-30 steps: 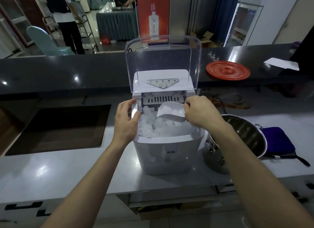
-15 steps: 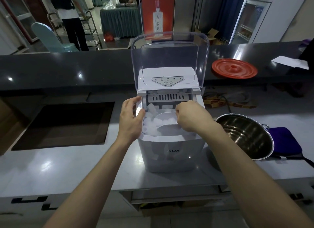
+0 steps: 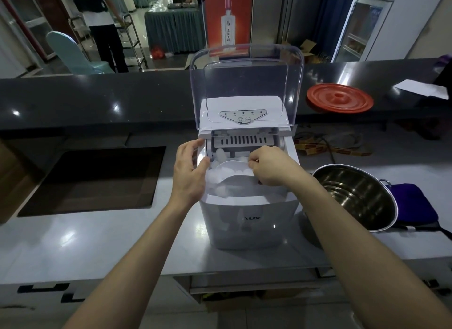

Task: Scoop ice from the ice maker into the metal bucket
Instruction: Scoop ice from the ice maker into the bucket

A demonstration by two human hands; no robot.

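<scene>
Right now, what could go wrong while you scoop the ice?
Ice could spill: the ice is heaped close to the ice maker's front rim, and the right hand holds the scoop in it. Cubes might also drop on the counter on the way, since the metal bucket stands beside the machine, not under it. The clear lid stands open just behind the scoop, so a high lift might bump it.

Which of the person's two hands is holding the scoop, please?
The right hand grips the white scoop in the ice; the left hand only holds the left rim of the ice maker.
</scene>
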